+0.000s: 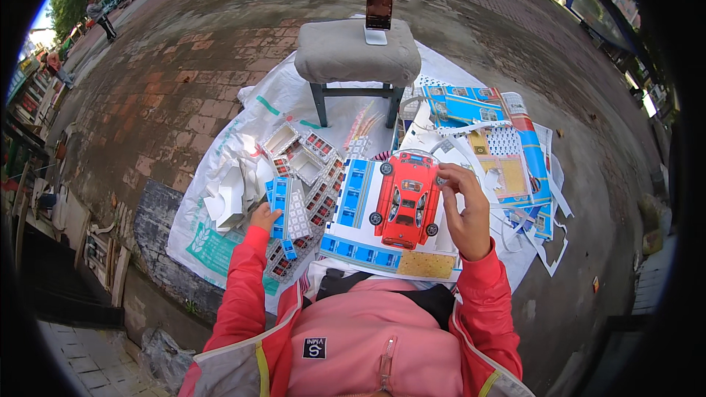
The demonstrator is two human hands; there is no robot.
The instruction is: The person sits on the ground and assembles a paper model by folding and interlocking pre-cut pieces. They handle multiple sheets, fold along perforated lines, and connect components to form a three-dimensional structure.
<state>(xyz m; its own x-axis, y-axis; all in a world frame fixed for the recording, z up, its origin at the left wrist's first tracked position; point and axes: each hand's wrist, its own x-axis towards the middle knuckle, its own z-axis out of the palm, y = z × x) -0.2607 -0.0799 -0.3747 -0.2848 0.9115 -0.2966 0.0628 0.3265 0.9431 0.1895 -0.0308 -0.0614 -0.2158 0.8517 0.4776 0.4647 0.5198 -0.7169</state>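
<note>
My right hand (468, 213) grips the right side of a red paper model car (406, 198) that rests on a printed blue and white card sheet (368, 228) across my lap. My left hand (263, 217) holds a folded blue and white card piece (288, 209) upright by its lower edge. Just beyond that piece lies a cluster of assembled paper box sections (305, 162) with red and white printed sides. Both sleeves are pink.
A white woven sack (220, 242) covers the brick paving as a mat. A grey cushioned stool (358, 51) stands ahead with a phone on a stand (379, 7). Cut blue and yellow printed sheets (500, 147) and white paper scraps (232, 195) lie on either side.
</note>
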